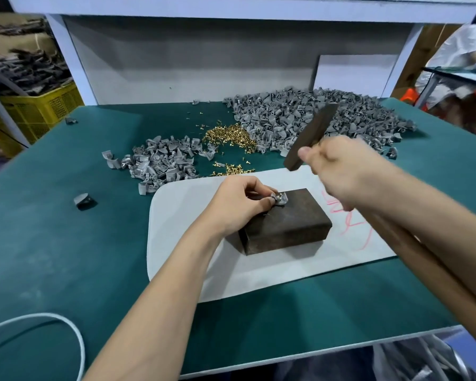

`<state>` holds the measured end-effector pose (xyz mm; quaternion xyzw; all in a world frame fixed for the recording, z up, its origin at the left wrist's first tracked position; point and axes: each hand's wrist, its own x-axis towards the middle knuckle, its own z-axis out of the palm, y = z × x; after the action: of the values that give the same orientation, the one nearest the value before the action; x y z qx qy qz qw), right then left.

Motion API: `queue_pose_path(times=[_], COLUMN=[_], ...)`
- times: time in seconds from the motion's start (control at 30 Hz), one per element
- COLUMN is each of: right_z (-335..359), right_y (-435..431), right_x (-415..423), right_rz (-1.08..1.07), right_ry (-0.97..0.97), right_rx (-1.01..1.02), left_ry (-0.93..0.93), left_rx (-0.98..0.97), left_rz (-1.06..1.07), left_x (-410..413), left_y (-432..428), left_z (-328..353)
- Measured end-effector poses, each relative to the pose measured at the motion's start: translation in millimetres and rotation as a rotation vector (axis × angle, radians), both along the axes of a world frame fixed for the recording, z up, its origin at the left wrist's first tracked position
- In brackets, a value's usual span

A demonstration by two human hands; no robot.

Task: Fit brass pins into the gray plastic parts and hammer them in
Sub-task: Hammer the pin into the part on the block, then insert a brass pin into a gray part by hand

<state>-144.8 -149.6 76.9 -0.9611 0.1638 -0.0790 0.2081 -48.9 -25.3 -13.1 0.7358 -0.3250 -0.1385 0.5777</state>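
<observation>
View: one wide-angle camera, worn on the person's head.
Position: above the near edge of the green table.
Facing: forward and down, toward the gray back panel.
Nearness: close; left hand and right hand sit mid-frame, near the dark block.
Margins: yellow crate far left; shelf along the top.

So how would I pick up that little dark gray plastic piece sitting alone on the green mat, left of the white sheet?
Pinch the dark gray plastic piece from above, thumb and finger on its two side faces. It lies alone on the green mat, rounded top seemingly up, so nothing blocks the way, and flat sides probably slip less than the curve.
</observation>
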Motion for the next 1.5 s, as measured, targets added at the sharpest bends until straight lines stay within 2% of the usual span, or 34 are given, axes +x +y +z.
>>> queue_pose_path(times=[0.07, 0.13, 0.23, 0.3, 0.37, 0.43, 0.5, 0.57, 0.73, 0.8, 0.9, 1.03, 1.07, 1.13, 1.2, 1.27, 1.33, 1.5], right_z=[-8.2, -9.6, 2.7, -2.7, -9.1, -3.8, 1.9, -9.1, -79.8, -93.4, -99.6, -98.0, -97.1, -96.0, -96.0, -96.3, -96.4, -97.1], right_y=[5.9, 7.1, -0.3, 4.3, 1.4, -21.4, -55.0, -81.7, -112.4, -120.9, -128.7, -122.9, -122.2, -121.8, -121.2, -120.5, -121.1, -122.8], right_x=[-1.4, -1.2, 5.2, 5.9, 6.0, 12.6, 24.1, 31.5, 42.3, 43.7, 46.7, 48.6, 47.2, 46.5, 46.9, 50.2, 52.3, 54.0], right_rz=[-0.004, 0.006, 0.016, 0.063, 0.117, 0.083, 0.001, -0.056, -0.121, -0.09, -0.037, -0.029, -0.033, -0.045, -0.071, -0.083, -0.103, -0.133], right_ry=[0.065, 0.106, 0.001, 0.075, 0.138, 0.032, -0.131, -0.188, -0.25, -0.317, -0.363, -0.346, -0.339, -0.337, -0.33, -0.322, -0.311, -0.3], right_rx=[0.064, 0.045, 0.002, -0.044, 0.002, 0.315, 0.757, 1.146, 1.753, 1.899, 1.992, 1.959, 1.94, 1.924, 1.901, 1.875, 1.882, 1.944], left_ry=[0.002, 0.008, 0.04, 0.023, 0.015, 0.034, 0.016, -0.028, -0.069, -0.076, -0.142, -0.035, -0.087, -0.266, -0.362, -0.41, -0.435, -0.418], left_rx=[0.004, 0.003, -0.004, 0.01, 0.021, 0.009, 0.017, 0.051, 0.167, 0.215, 0.314, 0.176, 0.235, 0.503, 0.822, 1.022, 1.071, 1.009], left_rz=[0.004, 0.0, 0.009, 0.024, 0.037, 0.049, 0.066, 0.1, 0.179, 0.217, 0.26, 0.268, 0.316, 0.404, 0.36, 0.304, 0.269, 0.233], left_x=[-0.7, -1.2, -1.6, -2.3, -3.6, -5.0, -7.1, -8.6, -10.5, -8.6, 2.7, 46.6, 63.1, 96.9, 116.0, 121.3, 122.4, 129.6], left_y=[0.9, 1.2, 1.0, 0.7, 2.2, 2.0, 1.4, 0.4, 3.4, 2.6, -20.1, -85.1, -98.7, -110.4, -105.1, -94.7, -90.0, -87.1], left_z=[0.6, 0.9, 1.3, 1.5, 1.1, 1.4, 2.6, 5.2, 7.5, 11.8, 32.3, 70.5, 75.1, 70.3, 51.5, 32.5, 22.5, 17.9])
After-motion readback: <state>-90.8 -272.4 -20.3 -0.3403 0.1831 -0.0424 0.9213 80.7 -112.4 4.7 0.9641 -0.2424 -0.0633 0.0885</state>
